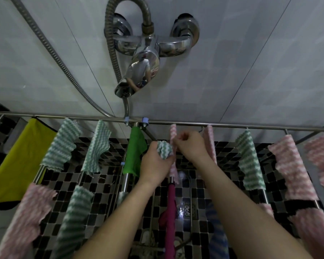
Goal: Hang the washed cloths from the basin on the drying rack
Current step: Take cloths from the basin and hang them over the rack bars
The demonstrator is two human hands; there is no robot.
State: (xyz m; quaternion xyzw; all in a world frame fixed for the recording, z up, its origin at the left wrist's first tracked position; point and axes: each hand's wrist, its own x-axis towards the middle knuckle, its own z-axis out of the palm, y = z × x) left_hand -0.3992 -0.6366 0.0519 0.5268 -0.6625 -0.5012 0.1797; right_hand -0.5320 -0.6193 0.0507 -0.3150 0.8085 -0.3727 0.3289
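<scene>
Left hand (155, 161): fingers (151, 147) wrapped around a bunched green-and-white cloth (164, 149), gripping it.
Right hand (192, 146): fingers (180, 139) curled at the bunched cloth's right edge; whether they pinch it or the pink striped cloth (173, 132) behind, I cannot tell.
Green-and-white cloth: held above the middle of the drying rack (232, 125), near its far rail, between the plain green cloth (136, 152) on the left and the pink striped one.
Rack: cloths draped over its rods to the left and right.
Far wall: chrome tap (144, 71) above the hands.
</scene>
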